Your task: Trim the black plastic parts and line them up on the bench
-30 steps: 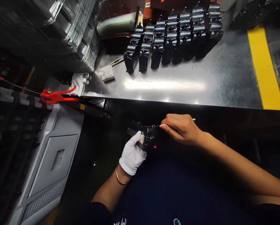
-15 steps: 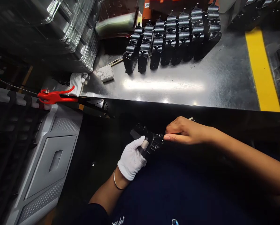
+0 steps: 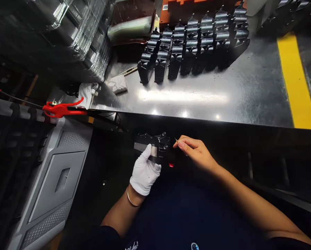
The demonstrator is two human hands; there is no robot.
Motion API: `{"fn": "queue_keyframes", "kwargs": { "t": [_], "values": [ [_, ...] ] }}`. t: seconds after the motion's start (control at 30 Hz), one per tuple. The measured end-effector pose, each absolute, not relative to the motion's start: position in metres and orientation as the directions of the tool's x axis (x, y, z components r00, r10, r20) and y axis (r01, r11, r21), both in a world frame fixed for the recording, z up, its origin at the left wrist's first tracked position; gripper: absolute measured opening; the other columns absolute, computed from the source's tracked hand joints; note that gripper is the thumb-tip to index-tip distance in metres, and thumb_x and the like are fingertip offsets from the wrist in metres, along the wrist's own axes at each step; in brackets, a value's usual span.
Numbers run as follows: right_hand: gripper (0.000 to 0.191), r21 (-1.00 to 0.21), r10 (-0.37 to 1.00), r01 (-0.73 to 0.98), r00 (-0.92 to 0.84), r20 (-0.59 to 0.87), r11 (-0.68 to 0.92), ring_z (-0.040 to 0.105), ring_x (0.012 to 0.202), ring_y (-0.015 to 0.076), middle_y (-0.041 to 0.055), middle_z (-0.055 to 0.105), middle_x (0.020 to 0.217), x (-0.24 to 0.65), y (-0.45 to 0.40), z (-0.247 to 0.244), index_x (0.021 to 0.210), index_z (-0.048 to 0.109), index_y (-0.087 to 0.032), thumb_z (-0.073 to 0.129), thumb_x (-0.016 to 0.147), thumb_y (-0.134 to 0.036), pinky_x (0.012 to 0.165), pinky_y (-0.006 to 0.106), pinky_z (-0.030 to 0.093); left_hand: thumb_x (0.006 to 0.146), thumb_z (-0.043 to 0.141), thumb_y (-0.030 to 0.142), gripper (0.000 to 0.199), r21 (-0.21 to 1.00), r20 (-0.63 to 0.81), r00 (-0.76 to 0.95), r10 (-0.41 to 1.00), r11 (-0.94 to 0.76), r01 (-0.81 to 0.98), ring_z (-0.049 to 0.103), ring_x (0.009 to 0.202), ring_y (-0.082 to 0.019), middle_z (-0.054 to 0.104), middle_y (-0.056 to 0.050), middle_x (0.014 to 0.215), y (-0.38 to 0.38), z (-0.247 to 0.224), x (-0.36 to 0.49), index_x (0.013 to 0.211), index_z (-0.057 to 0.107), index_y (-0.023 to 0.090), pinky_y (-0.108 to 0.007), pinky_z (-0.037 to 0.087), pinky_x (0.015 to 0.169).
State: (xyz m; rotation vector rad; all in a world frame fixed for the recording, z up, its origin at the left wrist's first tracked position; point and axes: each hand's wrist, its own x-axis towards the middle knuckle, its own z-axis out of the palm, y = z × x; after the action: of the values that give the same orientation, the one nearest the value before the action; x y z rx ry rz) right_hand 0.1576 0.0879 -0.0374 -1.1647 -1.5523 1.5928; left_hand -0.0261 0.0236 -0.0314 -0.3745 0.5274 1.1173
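Observation:
My left hand (image 3: 145, 173), in a white glove, is closed around a black moulded plastic part (image 3: 163, 147), with the thumb across its upper face. Small round bosses show along the part's right side. To the right of it is my bare right hand (image 3: 194, 149), thumb and fingers pinched on a slim tool with a thin pointed metal tip (image 3: 176, 140). That tip points up and left, a short gap from the part. The rest of the tool is mostly hidden by the hand.
Rows of similar black parts (image 3: 176, 52) stand on the metal table (image 3: 197, 111), near a white block (image 3: 118, 84). A red air blow gun (image 3: 63, 108) hangs at left above a grey crate (image 3: 56, 180). Yellow tape (image 3: 298, 83) crosses the table; plastic-wrapped stacks (image 3: 90, 52) rise at upper left.
My left hand has turned the black part, so its bossed end now points more upward. My right hand has swung around and moved slightly left; its tool tip now points up-left, off the part.

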Motion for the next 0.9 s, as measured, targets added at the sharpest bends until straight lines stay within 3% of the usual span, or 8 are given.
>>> {"fn": "queue_keyframes", "kwargs": {
  "t": [0.23,0.33,0.4,0.47,0.6,0.67,0.9],
  "values": [
    [0.045,-0.932,0.891,-0.007,-0.296,-0.344,-0.362,0.043,0.05,0.0105,-0.002,0.048,0.06,0.131,0.058,-0.049,0.072,0.057,-0.019,0.056,0.082,-0.063,0.046,0.025,0.038,0.103,0.017,0.021,0.051,0.067,-0.54,0.321,0.778,0.42,-0.905,0.072,0.086,-0.013,0.076,-0.002,0.098,0.019,-0.04,-0.016,0.122,0.063,0.026,-0.019,0.058,0.063],
    [0.046,-0.96,0.96,-0.08,-0.114,-0.257,-0.267,0.035,0.048,0.0086,-0.005,0.039,0.056,0.123,0.054,-0.054,0.07,0.051,-0.02,0.053,0.084,-0.064,0.044,0.022,0.032,0.103,0.017,0.024,0.05,-0.007,-0.509,0.356,0.784,0.41,-0.912,0.072,0.089,-0.011,0.076,0.001,0.099,0.017,-0.04,-0.014,0.12,0.064,0.029,-0.017,0.057,0.061],
    [0.044,-0.969,0.968,-0.069,-0.093,-0.232,-0.239,0.031,0.046,0.0081,-0.0066,0.034,0.053,0.127,0.059,-0.055,0.07,0.051,-0.02,0.051,0.087,-0.061,0.042,0.022,0.028,0.103,0.018,0.025,0.05,-0.04,-0.511,0.367,0.777,0.405,-0.913,0.072,0.086,-0.011,0.077,0.002,0.095,0.016,-0.039,-0.015,0.118,0.065,0.029,-0.017,0.057,0.061],
    [0.042,-0.982,0.963,0.019,-0.194,-0.187,-0.187,0.035,0.046,0.0085,-0.0056,0.039,0.052,0.137,0.066,-0.053,0.073,0.056,-0.019,0.049,0.09,-0.057,0.043,0.022,0.031,0.103,0.019,0.024,0.048,-0.043,-0.54,0.354,0.763,0.395,-0.918,0.072,0.082,-0.01,0.077,0.002,0.09,0.016,-0.038,-0.019,0.122,0.063,0.029,-0.016,0.056,0.061],
    [0.037,-0.967,0.89,0.176,-0.448,0.087,0.183,0.055,0.056,0.013,0.0023,0.059,0.062,0.16,0.078,-0.047,0.073,0.063,-0.018,0.046,0.094,-0.043,0.054,0.025,0.044,0.102,0.024,0.021,0.043,-0.039,-0.652,0.312,0.691,0.38,-0.924,0.072,0.078,-0.009,0.077,0.001,0.086,0.02,-0.029,-0.024,0.129,0.058,0.027,-0.017,0.055,0.069],
    [0.033,-0.925,0.846,0.201,-0.5,0.185,0.321,0.057,0.057,0.0137,0.0036,0.062,0.063,0.167,0.08,-0.044,0.074,0.064,-0.017,0.045,0.095,-0.035,0.055,0.026,0.046,0.102,0.024,0.019,0.044,-0.052,-0.687,0.317,0.654,0.39,-0.919,0.072,0.079,-0.01,0.077,-0.001,0.085,0.023,-0.024,-0.023,0.128,0.059,0.022,-0.017,0.055,0.073],
    [0.027,-0.853,0.792,0.247,-0.549,0.267,0.459,0.052,0.051,0.0104,0.0019,0.059,0.058,0.168,0.081,-0.041,0.075,0.065,-0.016,0.048,0.094,-0.025,0.05,0.023,0.042,0.101,0.023,0.016,0.044,-0.031,-0.715,0.303,0.63,0.404,-0.914,0.072,0.071,-0.008,0.077,-0.002,0.078,0.026,-0.019,-0.019,0.123,0.062,0.016,-0.014,0.054,0.066]
  ]
}}
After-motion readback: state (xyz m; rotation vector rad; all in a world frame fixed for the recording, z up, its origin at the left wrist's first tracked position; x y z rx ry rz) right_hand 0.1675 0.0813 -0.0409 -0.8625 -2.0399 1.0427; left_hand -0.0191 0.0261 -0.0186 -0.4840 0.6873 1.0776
